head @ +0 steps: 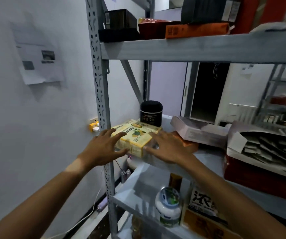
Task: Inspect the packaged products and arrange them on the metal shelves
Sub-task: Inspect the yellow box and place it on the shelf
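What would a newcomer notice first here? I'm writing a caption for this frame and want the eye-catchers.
First, the yellow box at the front left corner of the middle shelf, with the left hand and right hand spread open against its two sides. Just behind it stands a black jar. To the right, an open carton of dark sachets sits on a red box.
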